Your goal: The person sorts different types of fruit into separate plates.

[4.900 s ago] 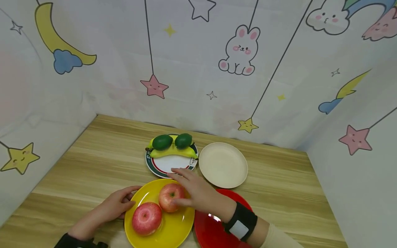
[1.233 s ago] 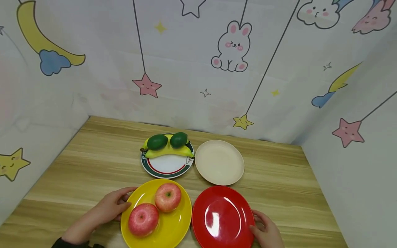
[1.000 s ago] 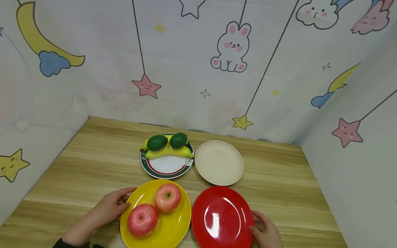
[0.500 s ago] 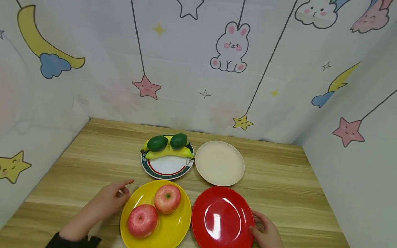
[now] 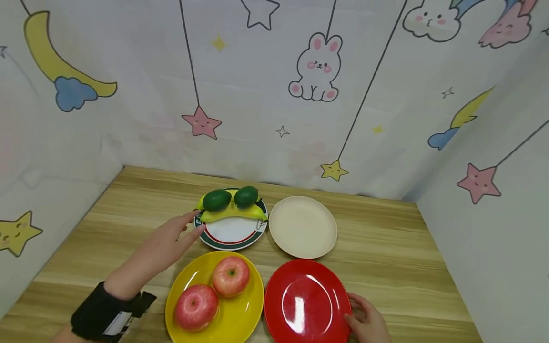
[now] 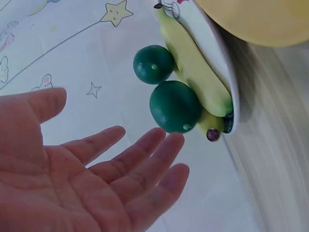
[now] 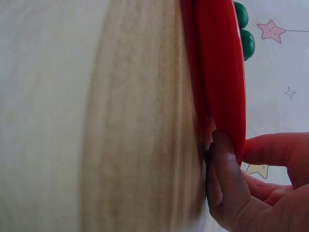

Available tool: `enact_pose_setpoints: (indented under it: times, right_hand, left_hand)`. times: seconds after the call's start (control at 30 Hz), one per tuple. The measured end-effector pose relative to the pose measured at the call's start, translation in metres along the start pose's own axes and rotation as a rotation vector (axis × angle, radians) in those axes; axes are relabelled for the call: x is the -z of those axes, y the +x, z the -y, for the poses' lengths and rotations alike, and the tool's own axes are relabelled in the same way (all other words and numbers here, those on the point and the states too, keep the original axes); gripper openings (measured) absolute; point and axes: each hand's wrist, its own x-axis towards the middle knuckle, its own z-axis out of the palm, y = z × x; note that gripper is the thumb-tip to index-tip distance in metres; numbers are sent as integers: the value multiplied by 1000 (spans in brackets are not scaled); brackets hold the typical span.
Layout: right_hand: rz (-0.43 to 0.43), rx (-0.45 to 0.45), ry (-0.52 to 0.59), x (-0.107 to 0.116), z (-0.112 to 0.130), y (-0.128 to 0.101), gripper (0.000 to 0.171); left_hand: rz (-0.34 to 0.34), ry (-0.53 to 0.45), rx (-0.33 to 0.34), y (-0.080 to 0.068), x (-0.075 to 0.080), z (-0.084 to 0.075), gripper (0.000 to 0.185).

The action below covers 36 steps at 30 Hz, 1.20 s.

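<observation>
Yellow plastic banana (image 5: 231, 212) lies curved along the far side of the white round plate with the green and red rim (image 5: 231, 237), just past the fingertips of the left hand (image 5: 169, 243), and two dark green rounded fruits (image 5: 216, 200) sit on top of it. The left hand is stretched flat with its fingers (image 6: 145, 154) straight and spread, palm bare, holding nothing; its tips are close to the banana's stem end and the plate's near-left rim, though the pictures do not settle whether they touch. The right hand (image 5: 369, 324) grips the glossy red round plate (image 5: 306, 302) at its right edge, thumb over the rim and fingers (image 7: 224, 166) curled under it against the pale wooden table (image 5: 394, 257). Between the two hands stands a yellow round plate (image 5: 240, 314) carrying two red apples (image 5: 230, 276). Beyond the right hand's fingers, beside the striped plate, sits a cream round plate (image 5: 302, 227).
</observation>
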Motion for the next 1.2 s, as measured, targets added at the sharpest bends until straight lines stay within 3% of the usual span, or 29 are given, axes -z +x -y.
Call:
enact_pose_setpoints:
  times: [0.2,0.43,0.67,0.8,1.03,1.2]
  right_hand:
    - [-15,49,0,1,-2,-2,49]
    - [-21,33,7,1,-2,-3,50]
    - [-13,37,12,0,-1,-2,51]
    - [-16,32,6,0,-2,-1,51]
    - [-14,-13,-6,-1,1,0,53]
    - [-15,-15,-2,-2,3,-2,52]
  left_hand:
    - [-7,36,-25,9,-3,-8,83]
    - [-117,165,-109,26,-5,-15,90]
    - [-154,270,-138,49,-4,-15,126]
    - [-145,320,-155,63,-3,-11,137]
    - [-126,342,-108,85,1,-10,141]
    - [-175,302,-99,97,1,-12,130]
